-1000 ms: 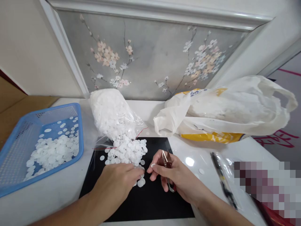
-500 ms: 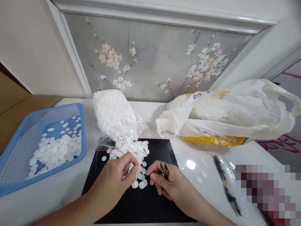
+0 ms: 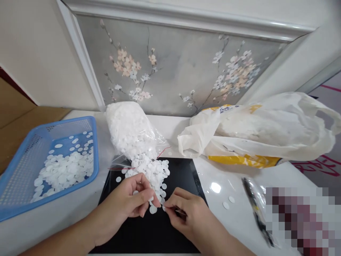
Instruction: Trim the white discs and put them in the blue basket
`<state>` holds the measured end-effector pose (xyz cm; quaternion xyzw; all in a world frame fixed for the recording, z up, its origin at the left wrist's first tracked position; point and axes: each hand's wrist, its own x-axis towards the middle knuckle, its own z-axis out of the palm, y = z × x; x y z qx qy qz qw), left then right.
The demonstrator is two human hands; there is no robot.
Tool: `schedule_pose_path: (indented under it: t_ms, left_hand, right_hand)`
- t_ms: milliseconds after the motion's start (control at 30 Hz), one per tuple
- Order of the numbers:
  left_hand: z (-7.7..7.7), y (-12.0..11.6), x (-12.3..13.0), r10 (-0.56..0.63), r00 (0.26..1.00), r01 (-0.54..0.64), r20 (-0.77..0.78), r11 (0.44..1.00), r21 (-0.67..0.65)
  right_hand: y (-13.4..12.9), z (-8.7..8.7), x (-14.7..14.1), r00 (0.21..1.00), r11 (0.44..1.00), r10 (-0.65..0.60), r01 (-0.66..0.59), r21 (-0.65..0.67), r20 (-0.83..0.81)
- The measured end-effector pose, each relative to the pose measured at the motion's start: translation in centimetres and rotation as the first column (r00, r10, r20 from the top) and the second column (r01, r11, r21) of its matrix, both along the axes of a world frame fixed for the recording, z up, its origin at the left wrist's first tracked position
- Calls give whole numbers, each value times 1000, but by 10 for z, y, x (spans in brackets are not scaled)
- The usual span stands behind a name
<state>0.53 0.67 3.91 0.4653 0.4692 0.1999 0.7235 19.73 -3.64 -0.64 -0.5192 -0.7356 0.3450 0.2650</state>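
My left hand (image 3: 138, 199) is closed, with a small white disc (image 3: 151, 199) between thumb and fingers, over the black mat (image 3: 149, 234). To its right, my right hand (image 3: 183, 209) pinches another white disc (image 3: 164, 209) at its fingertips. The small metal snips (image 3: 180, 211) are mostly hidden within the right palm. A pile of white discs (image 3: 153, 170) spills onto the mat from a clear bag (image 3: 130, 128) just beyond both hands. One loose disc (image 3: 153, 209) lies between the hands.
A blue basket (image 3: 96, 149) with many white discs stands at the left. At the back right lies a white and yellow plastic bag (image 3: 255, 131). Two discs (image 3: 228, 202) and a clear packet with a dark item (image 3: 257, 211) are on the white table (image 3: 213, 220).
My right hand has turned, its fingertips now pinching a disc, and the snips have dropped from sight into the palm. My left fingers have shifted, and a disc now shows between them.
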Motion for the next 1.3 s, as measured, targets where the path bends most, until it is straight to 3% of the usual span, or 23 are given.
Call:
schedule_pose_path:
  t_ms: [133, 233, 333, 400, 500, 600, 667, 833, 900, 933, 967, 1067, 1100, 1133, 1200, 1300]
  left_hand:
    - [1, 1, 2, 7, 999, -8, -32, 1000, -26]
    - [1, -1, 4, -49, 996, 49, -79, 999, 0]
    - [0, -5, 7, -128, 967, 164, -220, 975, 152]
    - [-4, -10, 10, -148, 905, 277, -399, 917, 287]
    - [-14, -17, 14, -106, 739, 517, -665, 721, 460]
    - [-26, -22, 17, -44, 638, 688, -769, 481, 543]
    - [-34, -22, 16, -8, 630, 729, -776, 350, 588]
    - [-41, -19, 14, 99, 627, 774, -772, 29, 632]
    - [-39, -20, 14, 101, 639, 767, -763, -8, 641]
    - [-37, -20, 14, 76, 661, 747, -747, 34, 664]
    - [-35, -21, 15, 32, 691, 714, -722, 130, 688]
    - [-23, -20, 17, -96, 808, 506, -582, 620, 600]
    - [-19, -19, 18, -111, 849, 408, -517, 760, 507]
    - [-16, -17, 18, -115, 887, 316, -447, 857, 407]
    - [-11, -14, 17, -108, 942, 187, -317, 955, 230]
    - [-10, -11, 14, -106, 969, 129, -223, 987, 92]
  right_hand:
    - [3, 7, 7, 1000, 998, 1, -1, -66, -4]
    - [4, 10, 11, 998, 993, 55, -56, -99, -15]
    - [5, 12, 12, 997, 988, 62, -66, -138, -34]
    - [7, 15, 14, 998, 983, 9, -19, -180, -56]
    - [13, 18, 21, 977, 951, -132, 76, -301, -170]
    - [19, 15, 28, 890, 867, -265, 51, -495, -372]
    - [22, 13, 32, 832, 809, -333, 11, -588, -443]
    - [24, 11, 34, 791, 713, -373, -90, -695, -484]
    - [24, 13, 34, 774, 695, -394, -101, -712, -495]
    - [24, 14, 33, 769, 689, -408, -95, -719, -492]
    - [24, 15, 33, 768, 681, -419, -88, -727, -485]
    - [24, 18, 31, 787, 684, -413, -64, -726, -458]
    - [23, 19, 30, 799, 693, -395, -64, -718, -453]
    - [22, 20, 29, 806, 707, -378, -66, -704, -456]
    - [21, 21, 26, 808, 743, -349, -72, -666, -475]
    - [17, 19, 21, 835, 788, -300, -56, -613, -462]
